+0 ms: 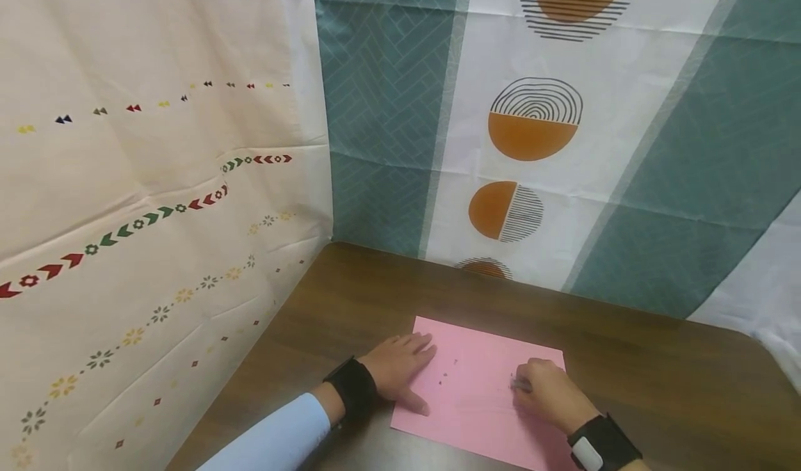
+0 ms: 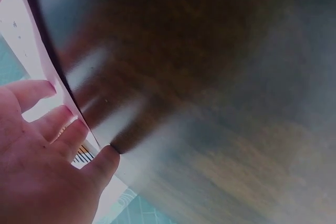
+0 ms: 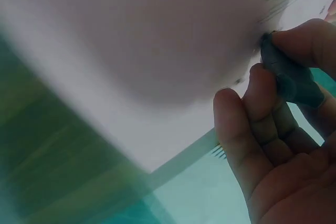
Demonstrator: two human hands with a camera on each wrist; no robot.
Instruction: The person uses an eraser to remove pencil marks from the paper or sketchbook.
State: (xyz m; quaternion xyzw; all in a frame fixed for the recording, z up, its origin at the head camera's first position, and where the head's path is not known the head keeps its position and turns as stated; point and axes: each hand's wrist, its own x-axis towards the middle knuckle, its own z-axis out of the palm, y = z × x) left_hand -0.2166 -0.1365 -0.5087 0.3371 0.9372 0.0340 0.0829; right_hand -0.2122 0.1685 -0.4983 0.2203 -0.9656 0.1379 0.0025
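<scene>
On the pink sheet of paper (image 1: 478, 415), at about 3 o'clock from its centre in the head view (12 o'clock pointing away from the person), is a small dark grey block (image 3: 291, 74), apparently an eraser. The right hand (image 1: 552, 391) pinches it between thumb and fingers, the grip closed down upon it; the right wrist view shows faint dark strokes (image 3: 275, 6) on the sheet, just beside its tip. Dark specks (image 1: 442, 379) lie at 9 to 10 o'clock from the centre. The left hand (image 1: 397, 366) rests across the sheet's edge at 9 to 10 o'clock, fingers extended and spread, grasping nothing. Both wrists bear black bands (image 1: 352, 387). Beneath lies the brown wooden table (image 1: 369, 283); a green-and-white curtain (image 1: 388, 109) with orange discs hangs at 12 o'clock, a cream patterned cloth (image 1: 156, 172) at 10. Probable faults: the sheet may slide or buckle should the left hand press too lightly against a hard rubbing stroke; the block, being small, may slip from the pinch; specks caught beneath it or the palm may smear the surface.
</scene>
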